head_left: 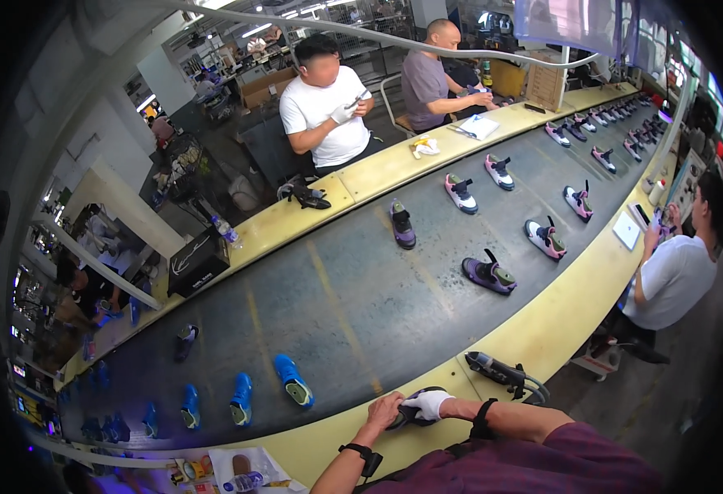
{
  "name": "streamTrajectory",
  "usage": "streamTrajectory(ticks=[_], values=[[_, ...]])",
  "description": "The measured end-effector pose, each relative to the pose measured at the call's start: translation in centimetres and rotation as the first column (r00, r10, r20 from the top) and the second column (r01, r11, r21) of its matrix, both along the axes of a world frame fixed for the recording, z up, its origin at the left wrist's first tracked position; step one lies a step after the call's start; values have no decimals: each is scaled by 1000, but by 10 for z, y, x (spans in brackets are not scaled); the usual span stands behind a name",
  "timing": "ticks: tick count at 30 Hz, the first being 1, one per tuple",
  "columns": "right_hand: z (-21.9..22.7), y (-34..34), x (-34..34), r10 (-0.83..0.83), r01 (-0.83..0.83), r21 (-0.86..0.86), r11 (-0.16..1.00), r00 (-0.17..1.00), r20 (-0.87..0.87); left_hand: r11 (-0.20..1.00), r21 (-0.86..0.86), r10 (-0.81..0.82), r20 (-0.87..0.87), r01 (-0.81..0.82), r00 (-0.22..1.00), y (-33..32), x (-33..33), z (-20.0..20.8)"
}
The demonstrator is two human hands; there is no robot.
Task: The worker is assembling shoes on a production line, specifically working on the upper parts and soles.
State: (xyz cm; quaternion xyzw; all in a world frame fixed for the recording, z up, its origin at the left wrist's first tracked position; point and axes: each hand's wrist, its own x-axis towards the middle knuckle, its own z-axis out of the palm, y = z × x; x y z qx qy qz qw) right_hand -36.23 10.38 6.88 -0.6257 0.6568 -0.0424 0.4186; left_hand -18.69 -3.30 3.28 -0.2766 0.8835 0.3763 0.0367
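At the near yellow edge of the conveyor, a dark shoe (pixel 415 418) is between my two hands. My left hand (pixel 384 410), bare with a black band at the wrist, has its fingers closed on the shoe's left end. My right hand (pixel 429 404) wears a white glove and grips the shoe from the other side; part of its fingers is hidden. To the right, a black hand tool with a hose (pixel 497 370) lies on the yellow ledge. Beyond my hands, a blue shoe (pixel 294 380) rests on the belt.
The dark conveyor belt (pixel 337 288) carries several blue, purple and pink-white shoes. Across it stands a person in white (pixel 326 111), beside a seated person (pixel 436 82). Another person (pixel 674 272) works at right. A black box (pixel 199 266) sits on the far ledge.
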Motion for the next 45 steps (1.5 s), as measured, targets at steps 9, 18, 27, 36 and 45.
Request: streamTrajectory(ticks=[9, 18, 27, 36, 45], values=[[2, 11, -9, -79, 83, -48, 995, 994, 69, 917, -65, 365, -260, -393, 894, 62, 19, 77], [-1, 12, -10, -51, 56, -44, 997, 994, 97, 983, -51, 158, -237, -174, 959, 127, 67, 50], [9, 24, -4, -10, 18, -114, 993, 997, 74, 984, -144, -115, -63, 105, 991, 110, 72, 34], [12, 22, 29, -29, -5, -272, 962, 992, -120, 972, -108, -224, -134, 210, 965, 101, 77, 30], [12, 22, 30, -4, -30, -301, 953, 994, -112, 973, -227, -27, -259, -33, 965, 69, 53, 70]])
